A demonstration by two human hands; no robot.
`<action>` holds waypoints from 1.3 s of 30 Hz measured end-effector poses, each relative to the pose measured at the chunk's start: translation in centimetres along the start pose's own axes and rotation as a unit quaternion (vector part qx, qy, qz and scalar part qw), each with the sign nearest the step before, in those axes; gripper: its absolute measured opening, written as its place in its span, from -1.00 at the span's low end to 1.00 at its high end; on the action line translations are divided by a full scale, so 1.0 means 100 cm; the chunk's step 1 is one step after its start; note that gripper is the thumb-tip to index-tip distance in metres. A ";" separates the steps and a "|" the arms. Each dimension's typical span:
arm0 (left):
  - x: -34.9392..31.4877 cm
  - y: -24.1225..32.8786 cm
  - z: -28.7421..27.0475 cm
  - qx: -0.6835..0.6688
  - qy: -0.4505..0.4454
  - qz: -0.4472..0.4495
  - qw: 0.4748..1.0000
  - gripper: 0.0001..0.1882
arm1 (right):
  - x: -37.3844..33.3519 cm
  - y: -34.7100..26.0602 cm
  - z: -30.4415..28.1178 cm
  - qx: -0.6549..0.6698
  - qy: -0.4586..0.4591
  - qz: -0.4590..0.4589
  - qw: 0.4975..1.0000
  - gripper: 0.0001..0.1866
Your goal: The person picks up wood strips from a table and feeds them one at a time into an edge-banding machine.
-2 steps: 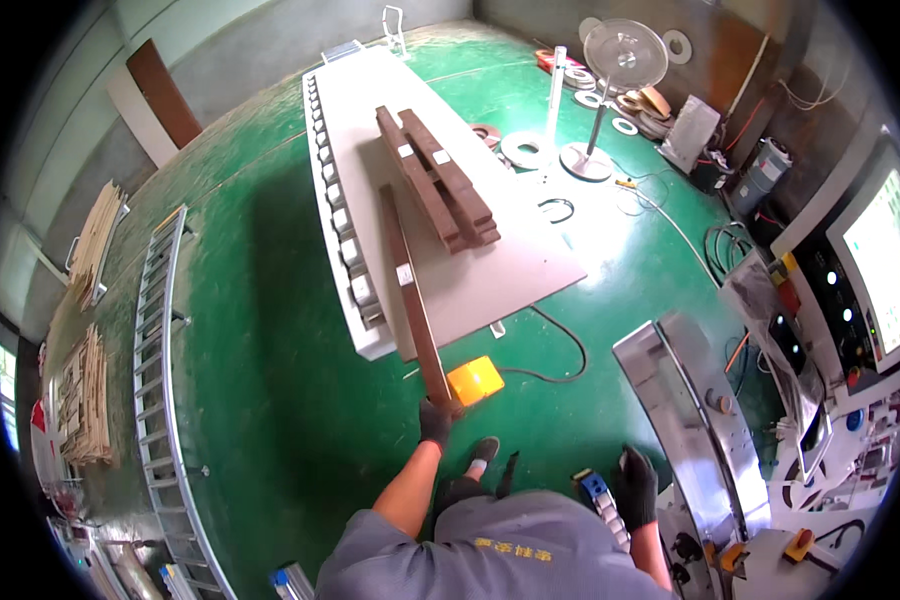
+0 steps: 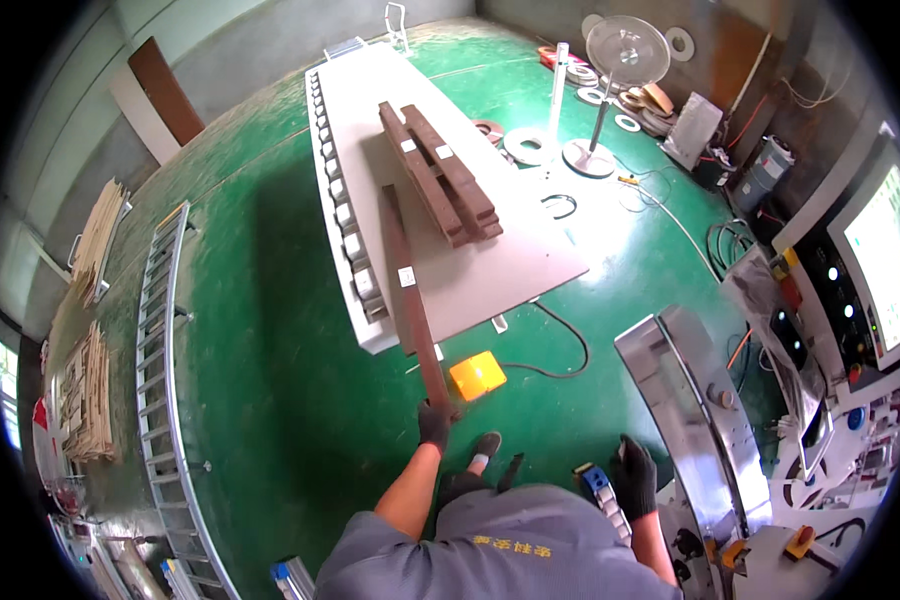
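My left hand [image 2: 435, 424], in a dark glove, is closed around the near end of a long brown board [image 2: 418, 316]. A small white label is stuck to the board. Its far part rests on the pale tabletop [image 2: 530, 283], while the near end juts past the table edge. To the right of it on the same table lie several stacked brown boards [image 2: 440, 180], also labelled. My right hand [image 2: 635, 478], gloved too, hangs low beside a blue-ended roller track [image 2: 598, 485] with its fingers loosely apart; I see nothing in it.
A yellow foot-pedal box [image 2: 478, 376] with a black cable sits on the green floor by the table. At right stand a curved metal machine part [image 2: 685, 420] and a screen panel [image 2: 875, 245]. A fan [image 2: 627, 55] stands behind; a metal roller rack [image 2: 158, 370] lies left.
The held board has rolled slightly in my left hand, showing more of its broad face. Its near end has shifted a little left, away from the yellow box. My right hand stays about where it was.
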State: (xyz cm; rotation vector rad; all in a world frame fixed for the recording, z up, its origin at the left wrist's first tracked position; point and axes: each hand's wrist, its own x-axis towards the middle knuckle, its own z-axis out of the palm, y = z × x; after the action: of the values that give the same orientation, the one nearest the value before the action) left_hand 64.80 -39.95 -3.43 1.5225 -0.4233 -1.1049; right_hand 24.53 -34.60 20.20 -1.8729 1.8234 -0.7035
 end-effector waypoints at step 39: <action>-0.205 0.360 0.115 0.085 -0.238 0.585 0.770 -0.65 | 0.062 -0.223 -0.081 0.376 0.019 -0.211 0.902 -0.30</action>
State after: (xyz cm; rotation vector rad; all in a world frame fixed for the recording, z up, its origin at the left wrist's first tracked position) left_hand 56.24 -40.99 38.72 0.7613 -1.5993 -0.3864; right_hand 36.92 -39.54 40.79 -1.6886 0.9167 -1.3643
